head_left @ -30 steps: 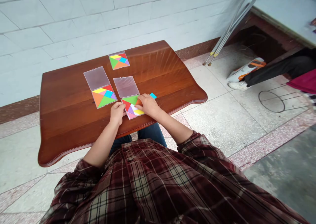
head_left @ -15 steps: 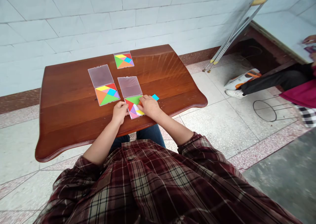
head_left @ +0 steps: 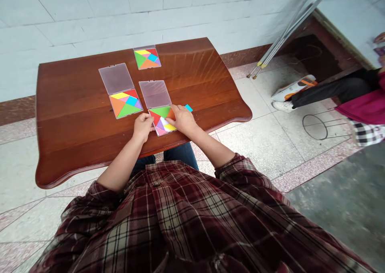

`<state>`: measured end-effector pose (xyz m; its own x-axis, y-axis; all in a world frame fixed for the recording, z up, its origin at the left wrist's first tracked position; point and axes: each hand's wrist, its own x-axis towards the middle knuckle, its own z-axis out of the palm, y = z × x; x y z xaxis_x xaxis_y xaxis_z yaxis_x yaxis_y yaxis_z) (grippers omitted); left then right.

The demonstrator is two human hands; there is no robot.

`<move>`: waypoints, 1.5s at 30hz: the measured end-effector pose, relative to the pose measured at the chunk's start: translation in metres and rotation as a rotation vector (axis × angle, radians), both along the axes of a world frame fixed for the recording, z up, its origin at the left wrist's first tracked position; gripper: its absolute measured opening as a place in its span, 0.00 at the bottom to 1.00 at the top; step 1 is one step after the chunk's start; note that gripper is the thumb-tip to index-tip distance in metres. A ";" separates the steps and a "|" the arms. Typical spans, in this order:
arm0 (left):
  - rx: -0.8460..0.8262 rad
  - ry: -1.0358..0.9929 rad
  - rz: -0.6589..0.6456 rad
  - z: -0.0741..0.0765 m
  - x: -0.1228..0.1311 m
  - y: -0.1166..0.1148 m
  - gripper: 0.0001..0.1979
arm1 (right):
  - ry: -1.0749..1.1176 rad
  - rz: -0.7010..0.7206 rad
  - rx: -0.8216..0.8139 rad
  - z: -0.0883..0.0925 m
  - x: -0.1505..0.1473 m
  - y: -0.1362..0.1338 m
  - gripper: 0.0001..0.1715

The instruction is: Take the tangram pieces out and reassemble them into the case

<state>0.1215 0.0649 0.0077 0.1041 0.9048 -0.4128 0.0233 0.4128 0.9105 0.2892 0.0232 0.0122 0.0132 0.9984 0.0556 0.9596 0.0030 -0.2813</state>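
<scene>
An open tangram case (head_left: 149, 120) lies near the table's front edge, its clear lid (head_left: 155, 94) folded back. Green, red, purple, pink and yellow pieces lie in it, with a white gap in the middle. My left hand (head_left: 143, 126) pinches the case's left edge between thumb and fingers. Over the case's right side, my right hand (head_left: 184, 120) rests with thumb and fingers apart, fingertips on the pieces. It partly covers an orange piece (head_left: 171, 114). A blue square piece (head_left: 189, 108) lies outside the case, just beyond the right hand.
A second open tangram case (head_left: 124, 104) lies to the left, and a third tangram case (head_left: 147, 59) farther back. All rest on the wooden table (head_left: 72, 124) by a tiled wall. Crutches (head_left: 279, 40) lean at the right, near a seated person's leg (head_left: 327, 89) and a wire ring frame (head_left: 314, 127).
The camera view has shifted, so the table sits a little higher and farther left in the picture. Both hands keep nearly the same places on the case.
</scene>
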 end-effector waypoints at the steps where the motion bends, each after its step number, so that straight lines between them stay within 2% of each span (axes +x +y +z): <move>1: -0.002 0.001 -0.004 0.000 0.000 0.000 0.05 | -0.004 0.003 0.003 -0.001 0.000 0.000 0.30; 9: 0.032 -0.005 -0.004 -0.006 -0.001 0.001 0.04 | -0.065 0.025 0.027 0.001 -0.003 0.000 0.26; 18: 0.050 -0.025 -0.004 -0.013 -0.002 0.002 0.04 | -0.085 0.019 0.031 -0.002 -0.005 0.001 0.27; 28: 0.026 -0.021 0.008 -0.003 0.000 0.000 0.04 | -0.031 -0.007 -0.003 0.001 -0.004 0.004 0.28; 45: 0.029 -0.005 -0.007 -0.007 -0.002 0.000 0.04 | 0.009 -0.019 -0.077 0.010 -0.004 0.006 0.29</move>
<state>0.1197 0.0650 0.0007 0.1124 0.9155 -0.3862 0.0213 0.3863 0.9221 0.2851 0.0288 0.0221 0.0328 0.9992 -0.0212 0.9567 -0.0375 -0.2885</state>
